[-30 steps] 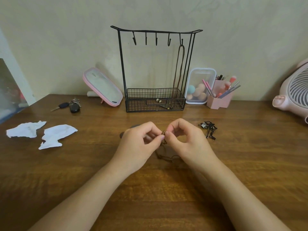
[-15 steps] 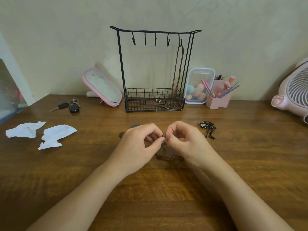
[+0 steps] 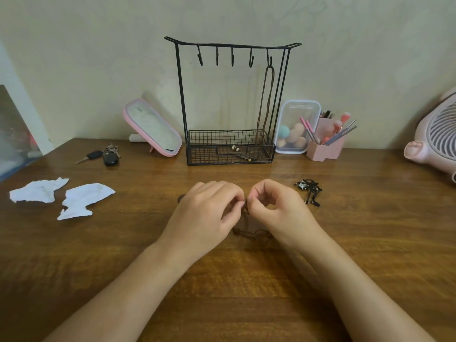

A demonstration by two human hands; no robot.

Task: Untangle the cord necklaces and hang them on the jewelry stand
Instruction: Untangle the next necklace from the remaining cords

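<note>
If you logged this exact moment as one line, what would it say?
stage: untangling | left hand and right hand: both pinching brown cord necklace | jewelry stand: one cord necklace hung, rightmost hook

My hands: left hand (image 3: 209, 213) and right hand (image 3: 278, 211) pinch brown cord necklace (image 3: 246, 208) over table (image 3: 370, 243).
Stand: jewelry stand (image 3: 230, 102), one cord hung (image 3: 267, 99).

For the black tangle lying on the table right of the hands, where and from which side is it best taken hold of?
Probably the bunched upper clump of the black tangle, pinched from above with the right hand, which is nearest. It lies flat on the table with thin ends trailing toward the person; lifting by the clump should let those ends hang free rather than drag.
</note>
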